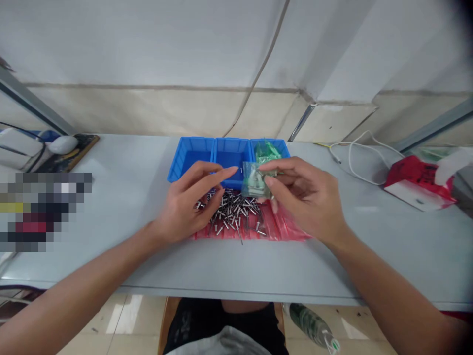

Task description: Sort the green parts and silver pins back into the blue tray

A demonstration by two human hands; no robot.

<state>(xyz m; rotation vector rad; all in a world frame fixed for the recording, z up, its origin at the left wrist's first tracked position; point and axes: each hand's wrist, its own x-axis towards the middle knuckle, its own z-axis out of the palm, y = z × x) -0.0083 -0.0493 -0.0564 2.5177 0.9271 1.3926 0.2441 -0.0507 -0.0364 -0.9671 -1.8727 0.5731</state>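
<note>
Small clear bag point(253, 180), green showing through it, is sitting pinched between the thumb and fingers of my right hand point(305, 197), just above the front rim of the blue three-compartment bin point(190, 148). My left hand point(188, 202) is hanging open with its fingers spread, its index fingertip point(233, 170) reaching just beside the bag, over a heap of metal pins point(232, 214) lying on a red plastic sheet point(281, 227). More green packets point(266, 151) are sitting in the bin's far-right compartment, while a white cable point(354, 158) and a red-and-white tissue box point(417, 185) are lying on the bench point(118, 197) to my right.
</note>
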